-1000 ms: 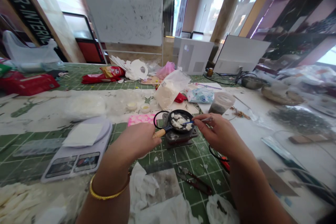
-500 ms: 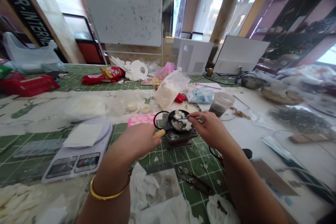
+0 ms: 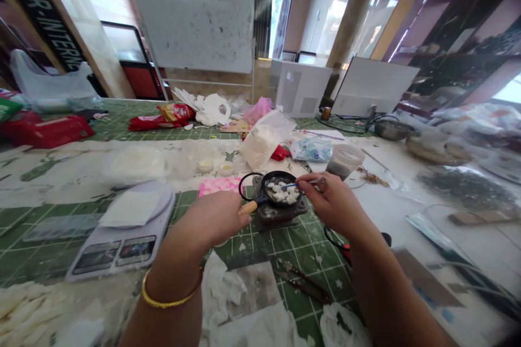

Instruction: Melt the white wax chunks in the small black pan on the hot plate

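My left hand (image 3: 222, 214) is closed round the wooden handle of a small black frying pan (image 3: 266, 180). The pan rests on a small dark hot plate (image 3: 280, 216). White chunks (image 3: 280, 192) lie in the pan. Between the fingertips of my right hand (image 3: 328, 195) is a thin blue stick (image 3: 290, 185), its far end among the chunks. Left of the pan, partly behind my left hand, lies a pink mould (image 3: 214, 185). A pair of dark snips (image 3: 303, 281) lies in front of the hot plate.
On the left is a kitchen scale (image 3: 122, 233) with white paper on it. Crumpled tissues (image 3: 223, 282) lie in front. A plastic cup (image 3: 345, 160) with dark contents stands behind my right hand; a bag of white material (image 3: 264, 141) is behind the pan.
The white chunks have shifted and spread lower in the pan. My right hand has moved slightly to the right with the stick. My left hand keeps its grip on the handle.
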`<state>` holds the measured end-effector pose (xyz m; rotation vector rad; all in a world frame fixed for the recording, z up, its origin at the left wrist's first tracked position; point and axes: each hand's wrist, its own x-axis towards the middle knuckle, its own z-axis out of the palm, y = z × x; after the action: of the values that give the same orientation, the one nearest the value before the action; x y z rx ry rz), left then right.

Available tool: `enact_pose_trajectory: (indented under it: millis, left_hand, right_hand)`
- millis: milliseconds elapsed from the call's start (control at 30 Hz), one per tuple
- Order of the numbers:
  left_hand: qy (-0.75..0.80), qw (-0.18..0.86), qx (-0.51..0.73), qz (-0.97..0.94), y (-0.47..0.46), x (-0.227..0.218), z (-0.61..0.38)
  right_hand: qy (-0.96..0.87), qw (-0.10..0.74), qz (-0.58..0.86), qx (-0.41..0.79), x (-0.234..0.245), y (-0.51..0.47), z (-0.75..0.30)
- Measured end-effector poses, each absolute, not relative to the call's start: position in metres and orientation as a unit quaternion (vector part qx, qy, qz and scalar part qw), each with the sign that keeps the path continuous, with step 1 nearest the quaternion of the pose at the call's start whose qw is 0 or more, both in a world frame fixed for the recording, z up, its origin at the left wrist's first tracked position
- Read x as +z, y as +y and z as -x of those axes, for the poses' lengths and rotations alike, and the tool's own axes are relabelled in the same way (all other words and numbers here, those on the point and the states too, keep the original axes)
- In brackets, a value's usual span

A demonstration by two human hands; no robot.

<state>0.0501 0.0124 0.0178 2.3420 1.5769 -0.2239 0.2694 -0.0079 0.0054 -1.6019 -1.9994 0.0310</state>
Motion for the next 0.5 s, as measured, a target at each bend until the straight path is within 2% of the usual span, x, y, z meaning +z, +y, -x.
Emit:
enact_pose_trajectory:
  millis: [100, 233, 400, 500]
  left_hand:
    - [0.553, 0.154, -0.078, -0.815, 0.012, 0.019, -0.05]
    - [0.555, 0.156, -0.073, -0.814, 0.011, 0.02, -0.05]
    - [0.553, 0.153, -0.085, -0.815, 0.012, 0.02, -0.051]
    - [0.552, 0.152, -0.087, -0.815, 0.012, 0.02, -0.051]
  right_hand:
    - [-0.74, 0.304, 0.6, 0.012, 0.005, -0.008, -0.267]
    - [-0.772, 0.267, 0.574, 0.06, 0.006, -0.01, -0.267]
    - [-0.719, 0.277, 0.635, -0.051, 0.015, -0.017, -0.281]
    - [-0.727, 0.245, 0.64, -0.034, 0.015, -0.016, -0.282]
